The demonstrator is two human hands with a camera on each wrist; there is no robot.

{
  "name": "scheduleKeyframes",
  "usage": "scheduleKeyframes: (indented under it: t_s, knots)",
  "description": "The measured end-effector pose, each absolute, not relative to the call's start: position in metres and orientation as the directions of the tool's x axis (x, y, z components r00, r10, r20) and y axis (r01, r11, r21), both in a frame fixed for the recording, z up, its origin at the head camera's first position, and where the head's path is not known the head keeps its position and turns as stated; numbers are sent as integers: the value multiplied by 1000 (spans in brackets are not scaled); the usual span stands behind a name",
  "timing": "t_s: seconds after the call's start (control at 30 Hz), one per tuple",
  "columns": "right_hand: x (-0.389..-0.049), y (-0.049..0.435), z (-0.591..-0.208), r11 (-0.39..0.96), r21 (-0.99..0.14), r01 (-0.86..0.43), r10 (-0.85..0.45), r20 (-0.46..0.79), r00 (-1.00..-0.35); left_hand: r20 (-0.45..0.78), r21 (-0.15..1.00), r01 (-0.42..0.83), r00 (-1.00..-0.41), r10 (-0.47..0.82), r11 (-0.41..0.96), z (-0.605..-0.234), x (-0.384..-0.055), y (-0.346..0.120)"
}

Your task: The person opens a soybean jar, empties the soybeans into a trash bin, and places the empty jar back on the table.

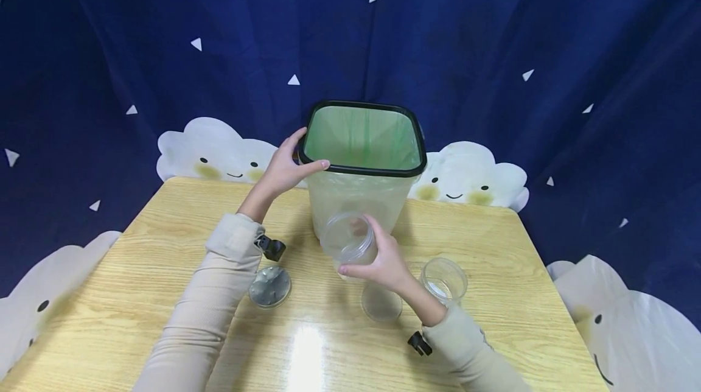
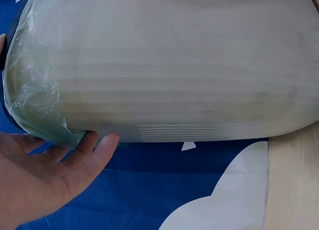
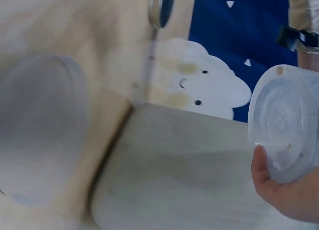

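Note:
A trash bin [image 1: 356, 197] with a black rim and a green liner [image 1: 361, 130] stands at the back of the wooden table. My left hand [image 1: 282, 167] grips its front-left rim corner, thumb at the front edge and fingers along the left side; in the left wrist view that hand [image 2: 55, 175] touches the liner's overhang and the bin wall [image 2: 189, 75]. In front of the bin, my right hand [image 1: 383, 258] holds a clear plastic jar [image 1: 346, 237], tilted. Its round base [image 3: 281, 120] shows in the right wrist view.
A silvery round lid [image 1: 270, 287] lies left of centre on the table. A translucent disc [image 1: 381, 302] lies below my right hand, and a second clear jar [image 1: 444, 280] is beside my right wrist. A dark blue curtain [image 1: 246, 33] with clouds hangs behind.

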State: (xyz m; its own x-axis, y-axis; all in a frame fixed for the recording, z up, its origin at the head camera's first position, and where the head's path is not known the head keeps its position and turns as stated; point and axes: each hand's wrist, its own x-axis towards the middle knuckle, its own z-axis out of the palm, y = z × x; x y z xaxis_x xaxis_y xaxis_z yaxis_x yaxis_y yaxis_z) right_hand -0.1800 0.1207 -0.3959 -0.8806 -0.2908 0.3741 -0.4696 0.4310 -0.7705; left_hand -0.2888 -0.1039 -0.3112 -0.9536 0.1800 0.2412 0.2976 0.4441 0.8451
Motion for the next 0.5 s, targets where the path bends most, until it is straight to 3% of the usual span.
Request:
scheduleKeyframes:
  t_s: [0.5]
  knots:
    - [-181,98,-455,419,-836,-354,-344,214,-914,259,846,316,-948,187,430,-314,-289,-105]
